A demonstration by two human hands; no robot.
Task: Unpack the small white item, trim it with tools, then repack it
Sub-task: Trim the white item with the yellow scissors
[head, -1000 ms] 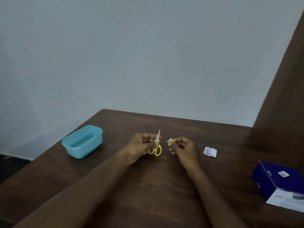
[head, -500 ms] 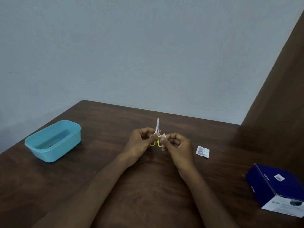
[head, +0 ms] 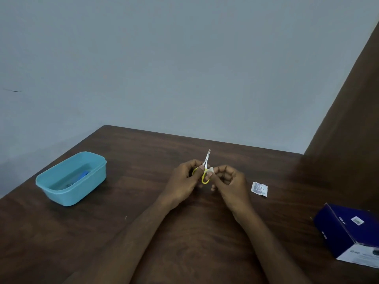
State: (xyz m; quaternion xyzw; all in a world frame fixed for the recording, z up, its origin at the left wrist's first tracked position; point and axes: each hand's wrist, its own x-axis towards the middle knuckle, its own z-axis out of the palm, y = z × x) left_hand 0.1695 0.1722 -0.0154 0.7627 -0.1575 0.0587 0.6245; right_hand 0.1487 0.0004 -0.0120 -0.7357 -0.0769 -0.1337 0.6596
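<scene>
Two hands meet above the middle of the dark bench [head: 184,232], and that is the change: a second ago they were apart, the white item held off to the right of the scissors; now the item sits right against them. The left hand [head: 182,179] has its grip closed through the yellow loops of the small scissors [head: 205,169], whose thin metal blades point up and away, nearly closed as far as can be told. The right hand [head: 229,181] pinches the small white item [head: 210,171], a limp, crumpled scrap touching the scissors near the handles, not yet between the blades. This looks like lining up for the trim; whether any cut has been made cannot be told.

Nearer on the right lies a glossy dark-blue carton [head: 348,228] with a white end panel. Just beyond the right hand rests the torn wrapper [head: 259,188], a flat, printed, papery square, waiting for the repack. Farther left stands a smooth teal plastic tub [head: 61,193] with rounded corners, something blue inside. Behind all is a plain matte wall.
</scene>
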